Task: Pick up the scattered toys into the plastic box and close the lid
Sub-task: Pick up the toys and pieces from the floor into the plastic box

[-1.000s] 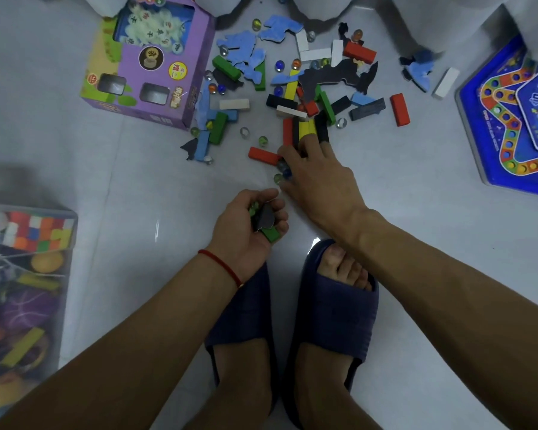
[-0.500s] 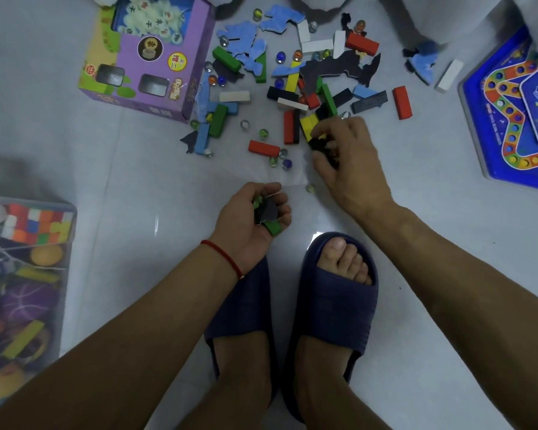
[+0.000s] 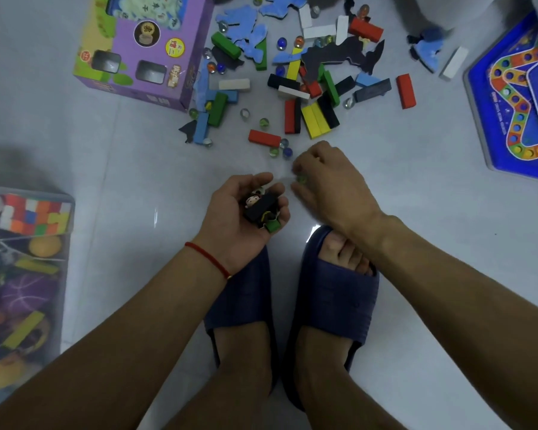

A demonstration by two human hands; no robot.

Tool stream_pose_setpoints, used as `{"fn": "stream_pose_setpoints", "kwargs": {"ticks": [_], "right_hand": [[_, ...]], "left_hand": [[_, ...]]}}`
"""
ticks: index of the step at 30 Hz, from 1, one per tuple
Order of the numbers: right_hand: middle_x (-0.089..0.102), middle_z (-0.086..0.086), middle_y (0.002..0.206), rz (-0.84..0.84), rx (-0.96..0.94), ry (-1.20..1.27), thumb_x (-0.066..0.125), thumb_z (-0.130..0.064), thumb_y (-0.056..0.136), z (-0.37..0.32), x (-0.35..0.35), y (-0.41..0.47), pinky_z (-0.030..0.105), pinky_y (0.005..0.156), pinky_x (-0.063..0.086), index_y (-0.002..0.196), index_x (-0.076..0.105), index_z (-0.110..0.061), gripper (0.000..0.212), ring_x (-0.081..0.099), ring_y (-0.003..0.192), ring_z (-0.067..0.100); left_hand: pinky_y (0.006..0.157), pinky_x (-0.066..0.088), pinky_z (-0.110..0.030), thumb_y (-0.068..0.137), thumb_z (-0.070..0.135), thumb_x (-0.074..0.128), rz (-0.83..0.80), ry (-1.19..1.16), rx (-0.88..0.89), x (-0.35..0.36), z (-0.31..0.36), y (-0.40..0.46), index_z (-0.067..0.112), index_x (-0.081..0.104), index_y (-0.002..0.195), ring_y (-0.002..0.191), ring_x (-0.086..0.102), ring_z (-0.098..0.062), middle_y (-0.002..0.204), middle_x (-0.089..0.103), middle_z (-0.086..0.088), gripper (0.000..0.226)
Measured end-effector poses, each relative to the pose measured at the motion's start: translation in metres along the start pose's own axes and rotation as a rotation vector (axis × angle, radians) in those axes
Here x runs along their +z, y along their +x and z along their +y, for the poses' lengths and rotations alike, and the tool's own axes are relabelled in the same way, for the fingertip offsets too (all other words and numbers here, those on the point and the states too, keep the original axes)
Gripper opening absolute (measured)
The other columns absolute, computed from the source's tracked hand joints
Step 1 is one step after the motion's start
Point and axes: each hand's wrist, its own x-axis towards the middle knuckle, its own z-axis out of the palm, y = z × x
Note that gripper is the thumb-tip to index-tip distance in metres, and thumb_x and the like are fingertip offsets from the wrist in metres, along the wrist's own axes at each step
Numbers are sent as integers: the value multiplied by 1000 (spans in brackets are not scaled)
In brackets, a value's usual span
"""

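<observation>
My left hand (image 3: pixel 239 209) is cupped palm up over the floor and holds a small pile of toys (image 3: pixel 261 209): a black block, a green block and a tiny figure. Just to its right, my right hand (image 3: pixel 330 184) curls its fingers and thumb around a green marble (image 3: pixel 300 179) on the floor. Ahead lie scattered wooden blocks (image 3: pixel 317 119), a red block (image 3: pixel 264 138), glass marbles (image 3: pixel 284 150) and blue foam pieces (image 3: pixel 246 29). The clear plastic box (image 3: pixel 66 240) stands at the left edge, full of toys. No lid is in view.
A purple cardboard game box (image 3: pixel 143 54) lies at the back left beside the scattered pile. A blue hexagonal game board (image 3: pixel 510 97) lies at the right. My feet in dark blue slippers (image 3: pixel 333 293) stand on the white tiled floor under my hands.
My right hand came back from the block pile towards me. The black block it held now lies in my left hand. The right hand now closes on a green marble.
</observation>
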Motion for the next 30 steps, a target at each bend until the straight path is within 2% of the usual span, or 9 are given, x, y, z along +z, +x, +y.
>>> {"fn": "stream_pose_setpoints", "kwargs": {"ticks": [3,6,9,14,18,20,22,25,30], "right_hand": [[54,13,101,35,-25,40,61,-7,85,-4,1,17,45,67,49,101,60,-5,16,52,81,27],[56,12,108,110,37,33,57,-13,87,-11,-6,35,42,64,50,114,57,-8,28,56,84,30],[55,17,111,71,-25,-42,56,-9,90,-15,-2,50,45,62,52,124,54,-7,34,57,81,36],[54,21,96,44,-89,-105,63,9,82,-13,8,56,36,52,42,110,58,0,30,49,67,28],[54,21,91,92,-112,-114,63,10,80,-15,5,53,30,57,30,105,59,-1,27,41,66,23],[55,21,90,66,-96,-134,63,9,82,-16,3,52,30,57,30,102,59,-1,23,44,65,26],[56,23,88,28,-81,-153,62,10,82,-18,0,50,31,56,31,100,59,0,21,51,63,32],[57,26,91,1,-84,-171,58,12,84,-21,-5,49,32,55,32,100,60,3,18,57,63,37],[56,25,114,-48,9,-177,50,0,95,-24,-6,51,38,65,37,118,55,0,23,61,84,42]], "left_hand": [[64,52,-32,88,19,59,25,16,22,-3,3,0,8,65,93,70,58,-23,89,64,-14,13],[61,52,-31,90,20,59,50,40,55,-7,8,2,10,63,93,68,58,-22,87,63,-12,12],[53,49,-27,94,24,58,102,141,132,-6,15,7,10,60,91,62,56,-18,79,62,-9,15],[53,51,-29,94,29,62,238,727,454,-1,27,24,3,67,93,58,57,-19,68,61,-9,26],[61,52,-32,92,35,61,332,1277,785,7,32,47,12,69,88,63,61,-14,75,67,-1,24],[65,43,-28,93,38,59,395,1550,907,8,33,56,13,66,90,72,57,-14,83,65,-1,26],[64,31,-26,95,41,56,431,1757,916,7,32,61,10,61,96,77,52,-18,89,59,-5,31],[67,26,-26,96,41,53,437,1888,870,8,31,65,8,56,105,84,52,-25,98,55,-9,34],[70,30,-27,93,50,53,404,1957,915,16,32,71,8,54,118,94,57,-30,110,57,-13,49]]}}
